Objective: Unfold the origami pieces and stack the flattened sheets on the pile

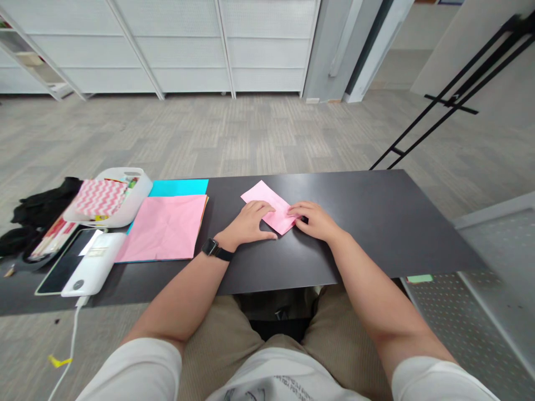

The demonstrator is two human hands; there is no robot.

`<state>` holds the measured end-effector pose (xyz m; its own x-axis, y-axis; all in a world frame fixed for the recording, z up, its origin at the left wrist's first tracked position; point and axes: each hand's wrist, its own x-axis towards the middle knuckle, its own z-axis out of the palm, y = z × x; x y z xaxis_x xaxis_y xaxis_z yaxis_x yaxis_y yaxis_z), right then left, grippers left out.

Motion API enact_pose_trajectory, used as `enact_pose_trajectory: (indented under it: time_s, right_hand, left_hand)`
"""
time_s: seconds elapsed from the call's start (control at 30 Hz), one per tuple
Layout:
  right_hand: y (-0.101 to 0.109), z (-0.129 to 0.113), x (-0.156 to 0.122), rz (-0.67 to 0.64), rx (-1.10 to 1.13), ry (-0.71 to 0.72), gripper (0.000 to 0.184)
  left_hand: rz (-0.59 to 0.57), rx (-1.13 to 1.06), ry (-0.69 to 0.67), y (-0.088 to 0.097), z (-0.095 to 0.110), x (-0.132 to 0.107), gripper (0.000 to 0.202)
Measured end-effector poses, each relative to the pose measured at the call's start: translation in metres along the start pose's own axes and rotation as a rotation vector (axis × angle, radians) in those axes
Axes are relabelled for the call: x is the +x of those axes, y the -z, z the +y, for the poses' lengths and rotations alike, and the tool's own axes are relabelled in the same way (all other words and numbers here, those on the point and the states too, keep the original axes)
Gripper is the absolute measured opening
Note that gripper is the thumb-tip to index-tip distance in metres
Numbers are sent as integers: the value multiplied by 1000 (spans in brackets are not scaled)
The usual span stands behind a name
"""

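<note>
A folded pink sheet of paper (267, 203) lies slantwise on the dark table (376, 223). My left hand (249, 223), with a black watch on its wrist, lies flat on the paper's near left part, fingers stretched out. My right hand (315, 220) presses on the paper's near right corner with its fingers curled and close together. Both hands touch the paper; neither lifts it.
To the left lies a stack of coloured sheets, pink (163, 228) on top and cyan (179, 187) below. Further left stand a white tray (125, 209) with patterned paper, a white power bank (94, 264), a phone (67, 262) and black cloth (37, 209). A black stand (451, 100) is at the right.
</note>
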<state>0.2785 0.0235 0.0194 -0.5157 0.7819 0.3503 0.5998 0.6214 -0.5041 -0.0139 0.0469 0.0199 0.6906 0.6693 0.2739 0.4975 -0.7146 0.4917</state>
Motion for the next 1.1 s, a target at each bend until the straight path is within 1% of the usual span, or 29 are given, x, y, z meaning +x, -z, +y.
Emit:
enact_pose_trajectory:
  time_s: [0.1, 0.23, 0.27, 0.33, 0.37, 0.4, 0.5, 0.53, 0.57, 0.63, 0.73, 0.8, 0.83, 0.9, 1.0, 1.1]
  right_hand:
    - [-1, 1, 1, 57, 17, -6, 26]
    - [2, -4, 2, 114, 18, -19, 20]
    - [3, -6, 2, 119, 25, -14, 20]
    - [7, -9, 1, 117, 52, 4, 18]
    - [9, -10, 1, 112, 63, 11, 20]
    - [10, -11, 1, 104, 69, 12, 28]
    - [10, -8, -1, 63, 46, -23, 67]
    - [9, -6, -1, 48, 33, -41, 73]
    - [8, -4, -2, 34, 22, -55, 73]
    - [5, 0, -2, 13, 11, -62, 65]
    - [3, 3, 0, -3, 16, -32, 42]
    - [3, 2, 0, -17, 26, -4, 27]
    - [4, 2, 1, -29, 30, 5, 24]
    - [5, 1, 1, -51, 31, 15, 23]
    - [6, 2, -1, -60, 33, 18, 23]
    - [5, 4, -1, -69, 38, 29, 22]
  left_hand:
    - [45, 13, 14, 0, 1, 1, 56]
    - [120, 72, 63, 4, 4, 2, 19]
    - [132, 81, 78, 5, 4, 2, 14]
    - [153, 75, 107, 7, 4, 3, 17]
    - [164, 60, 121, 8, 4, 3, 19]
    - [174, 43, 134, 8, 4, 3, 21]
    - [190, -15, 155, 8, 3, 1, 23]
    - [183, -44, 145, 8, 4, 1, 24]
    - [171, -80, 125, 7, 6, 0, 24]
    - [138, -163, 65, 7, 10, -1, 24]
    - [118, -253, -9, 7, 17, -1, 25]
    - [108, -259, -28, 8, 19, -1, 26]
    - [97, -237, -32, 8, 18, 0, 25]
    - [70, -144, -20, 8, 15, 0, 23]
    - [31, 4, 37, 7, 10, -1, 23]
    - [-3, 63, 80, 6, 8, -2, 18]
